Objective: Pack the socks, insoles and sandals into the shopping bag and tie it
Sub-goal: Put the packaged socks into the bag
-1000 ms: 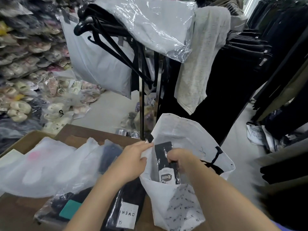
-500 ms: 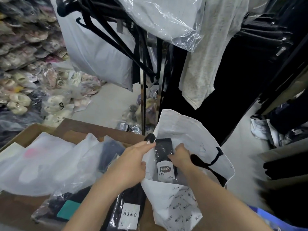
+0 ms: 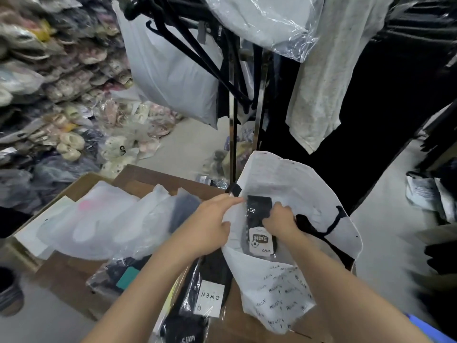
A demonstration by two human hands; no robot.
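A white shopping bag [image 3: 291,184] with black handles stands open on the cardboard box. My left hand [image 3: 210,224] pinches the bag's near left rim and holds the mouth apart. My right hand [image 3: 279,219] is inside the mouth, gripping a black pack of socks [image 3: 259,229] with a white label, which stands half inside the bag. Another black sock pack labelled OWEN [image 3: 210,293] lies on the box under my left forearm. Frosted white bags [image 3: 103,219] with pale sandals inside lie to the left.
A brown cardboard box [image 3: 153,177] serves as the work surface. A metal rack pole [image 3: 232,134] with black hangers and hanging clothes rises just behind the bag. Piles of bagged shoes [image 3: 69,100] fill the left side. Grey floor lies to the right.
My right hand has pushed the sock pack a little deeper into the bag. My left hand has kept its hold on the rim. The camera has tilted slightly down.
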